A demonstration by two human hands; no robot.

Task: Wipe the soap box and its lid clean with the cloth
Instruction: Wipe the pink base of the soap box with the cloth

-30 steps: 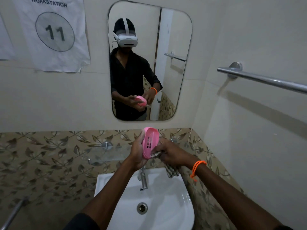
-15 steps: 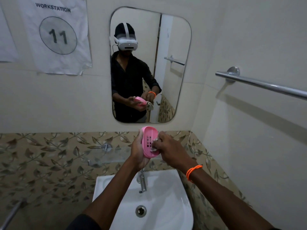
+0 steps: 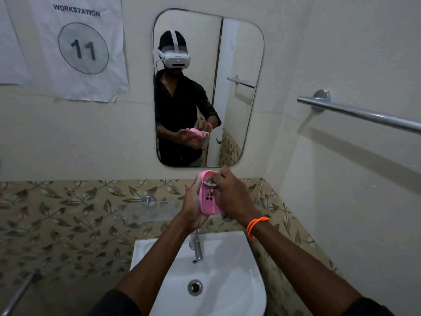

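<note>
Cradling the pink soap box [image 3: 208,201], left hand [image 3: 192,207] grips; right hand [image 3: 232,197] pinches cloth [image 3: 208,182] inside.

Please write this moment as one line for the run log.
step: wiping | left hand: holds soap box over sink | right hand: presses cloth inside box, upper end | lid: not seen
</note>
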